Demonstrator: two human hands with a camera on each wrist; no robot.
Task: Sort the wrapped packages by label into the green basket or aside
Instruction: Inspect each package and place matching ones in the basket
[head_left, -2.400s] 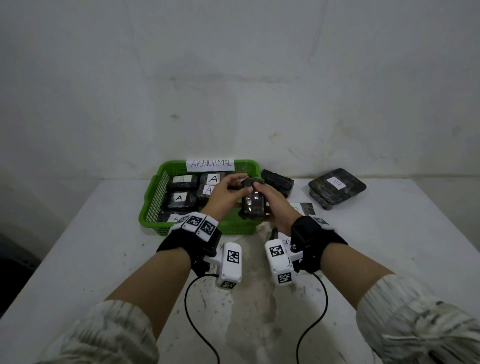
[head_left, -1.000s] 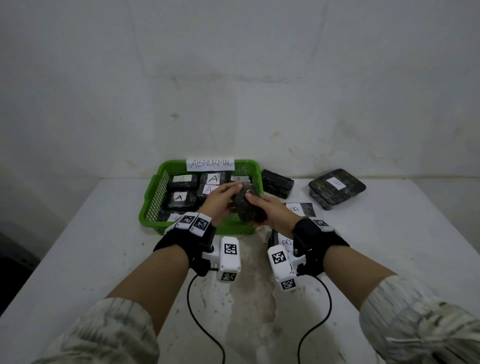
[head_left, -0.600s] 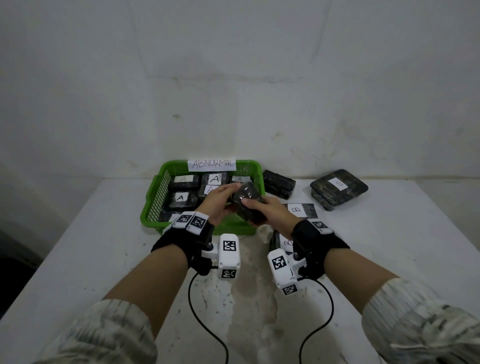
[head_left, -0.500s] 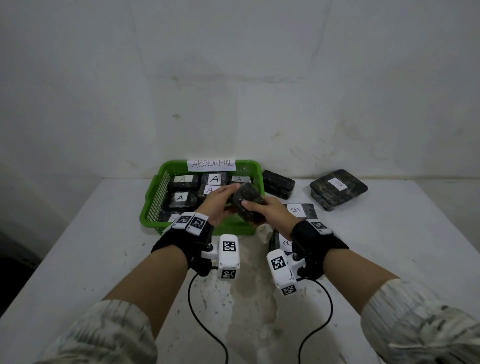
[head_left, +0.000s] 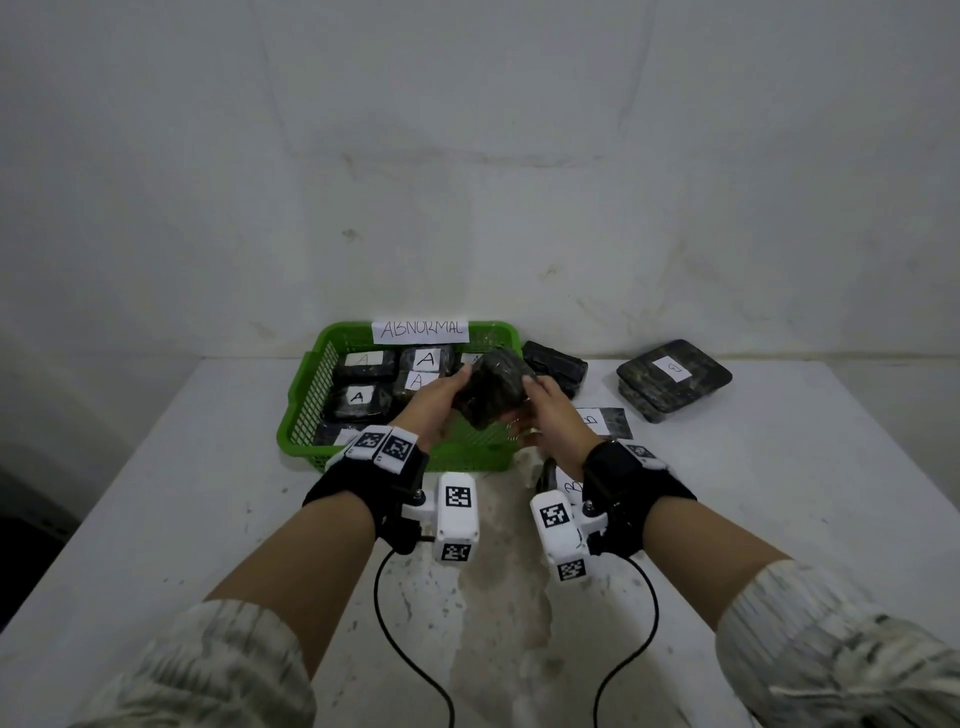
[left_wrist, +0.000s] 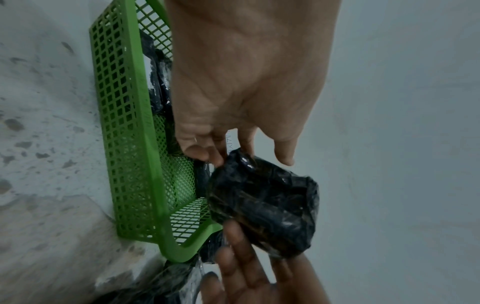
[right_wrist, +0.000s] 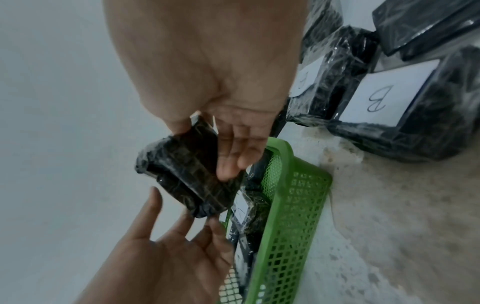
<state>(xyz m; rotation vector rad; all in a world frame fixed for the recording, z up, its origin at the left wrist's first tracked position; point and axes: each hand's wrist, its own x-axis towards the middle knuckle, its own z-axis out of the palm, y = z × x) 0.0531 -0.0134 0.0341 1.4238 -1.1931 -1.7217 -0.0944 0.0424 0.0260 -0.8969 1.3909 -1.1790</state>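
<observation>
The green basket (head_left: 306, 400) sits at about eleven o'clock on the white table (head_left: 171, 499), its mesh wall facing the person and a paper sign reading ABNORMAL (head_left: 421, 331) on its far rim. Inside lie dark wrapped packages with white A labels (head_left: 357, 397).

Over the basket's near right corner, the left hand (head_left: 431, 400) and the right hand (head_left: 553, 415) hold one wrapped package (head_left: 493, 389) between them, lifted off the table and tilted. It is a dark, squat block in crinkled shiny film; no label shows on the faces turned to the cameras. The left hand's fingertips (left_wrist: 207, 154) pinch its upper edge. In the right wrist view the right hand's fingers (right_wrist: 233, 152) lie nearly straight along one face, with the thumb seemingly at the far edge, though blur makes the contact hard to judge.

At one o'clock another dark package (head_left: 556, 364) lies just beside the basket's right rim. Packages labelled B (head_left: 597, 421) sit close under the right wrist, so room there is tight. At two o'clock a stack of larger dark packages (head_left: 672, 379) stands well apart, with bare table beyond it to the right edge.
</observation>
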